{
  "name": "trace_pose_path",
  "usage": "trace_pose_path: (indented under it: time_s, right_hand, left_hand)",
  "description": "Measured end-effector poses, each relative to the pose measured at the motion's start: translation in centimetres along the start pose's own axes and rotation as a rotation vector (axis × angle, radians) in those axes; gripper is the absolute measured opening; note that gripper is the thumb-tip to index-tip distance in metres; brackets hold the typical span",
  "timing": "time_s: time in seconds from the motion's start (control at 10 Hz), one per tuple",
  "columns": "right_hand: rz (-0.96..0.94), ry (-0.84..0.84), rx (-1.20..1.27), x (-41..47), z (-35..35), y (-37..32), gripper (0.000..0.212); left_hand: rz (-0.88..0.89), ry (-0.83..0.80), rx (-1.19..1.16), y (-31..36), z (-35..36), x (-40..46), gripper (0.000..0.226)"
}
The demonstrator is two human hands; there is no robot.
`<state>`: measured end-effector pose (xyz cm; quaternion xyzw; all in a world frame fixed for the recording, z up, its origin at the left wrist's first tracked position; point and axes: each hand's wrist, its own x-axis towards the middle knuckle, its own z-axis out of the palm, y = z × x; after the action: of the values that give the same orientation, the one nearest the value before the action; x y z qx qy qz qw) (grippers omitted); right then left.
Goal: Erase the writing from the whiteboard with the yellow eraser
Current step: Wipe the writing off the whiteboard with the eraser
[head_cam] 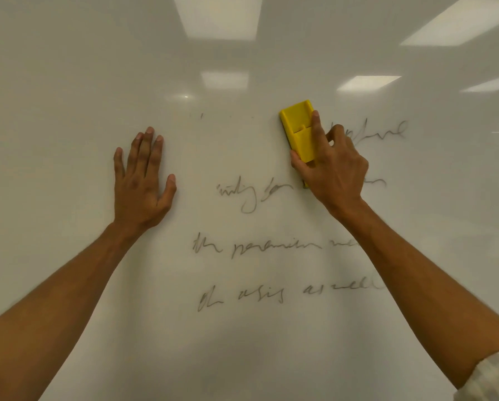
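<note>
A white whiteboard (69, 68) fills the whole view. My right hand (332, 166) grips the yellow eraser (298, 128) and presses it flat on the board at the top line of writing. To its right a scrap of that line (384, 131) remains; to its left only faint dots (202, 115) show. Below run three lines of dark handwriting (271, 247), the uppermost partly hidden behind my right hand. My left hand (142, 180) lies flat on the board, fingers spread, left of the writing, holding nothing.
Reflections of ceiling light panels (219, 15) shine in the upper board. The cuff of a light sleeve (494, 377) shows at the bottom right corner. No board edge or tray is in view.
</note>
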<state>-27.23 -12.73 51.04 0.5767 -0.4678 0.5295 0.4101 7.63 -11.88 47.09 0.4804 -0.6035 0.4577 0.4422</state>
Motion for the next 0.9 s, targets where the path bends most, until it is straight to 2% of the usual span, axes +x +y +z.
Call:
trace_pose_path:
  time_s: [0.4, 0.7, 0.9]
  right_hand:
    - [0.016, -0.018, -0.052, -0.2, -0.7, 6.8, 0.072]
    - [-0.019, 0.025, -0.154, -0.8, -0.6, 11.8, 0.06]
    - [-0.117, 0.034, -0.221, 0.5, -0.7, 14.8, 0.055]
  left_hand:
    - [-0.078, 0.017, -0.026, 1.0, 0.2, 0.1, 0.071]
    - [-0.206, 0.063, -0.046, 3.2, 0.9, 0.2, 0.071]
    - [-0.252, 0.091, -0.009, 4.0, 1.5, 0.2, 0.071]
